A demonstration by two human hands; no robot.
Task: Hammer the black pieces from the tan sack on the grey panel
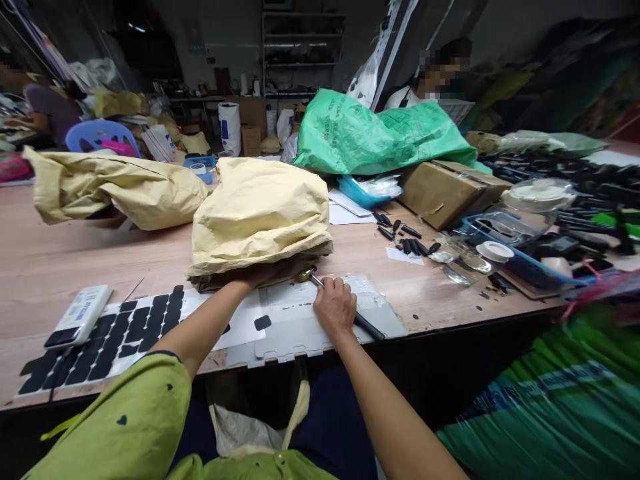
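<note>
My right hand [334, 305] is closed around a black-handled tool [367, 327] with a metal tip near the edge of a yellow paper sack [260, 210]. It rests on a flat grey plate [300, 330] at the table's front edge. My left hand [256, 275] reaches under the front edge of the sack, and its fingers are hidden there. Beside my left arm lies a white sheet carrying several black pads [127, 330]. One loose black pad [262, 323] sits on the plate.
A white remote-like device [80, 315] lies at the left. Another yellow sack [115, 187], a green plastic bag [380, 133], a cardboard box [445, 190] and small black parts [407, 240] crowd the table. A blue tray [520, 247] holds tape. A person sits across the table.
</note>
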